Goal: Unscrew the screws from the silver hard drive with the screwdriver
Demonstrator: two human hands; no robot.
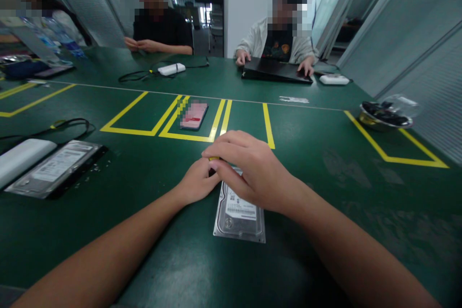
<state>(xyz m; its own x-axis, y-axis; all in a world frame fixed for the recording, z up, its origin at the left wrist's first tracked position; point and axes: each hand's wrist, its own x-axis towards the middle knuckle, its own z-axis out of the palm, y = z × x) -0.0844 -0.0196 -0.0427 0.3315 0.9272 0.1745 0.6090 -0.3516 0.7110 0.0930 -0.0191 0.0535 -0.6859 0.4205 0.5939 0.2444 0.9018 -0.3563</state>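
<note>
Hands meet at the far end of a hard drive [239, 214] lying flat on the green table [325, 192], lower middle of frame: right hand [252, 173] pinching a small yellow-tipped thing, left hand [197, 184] curled shut beside it.

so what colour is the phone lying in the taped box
Pink phone, inside yellow tape lines; head view shows it best.

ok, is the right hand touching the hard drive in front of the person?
Touching. The head view shows the right hand lying over the far end of the hard drive, fingers pressed on it with no gap; the left hand meets it there.
</note>
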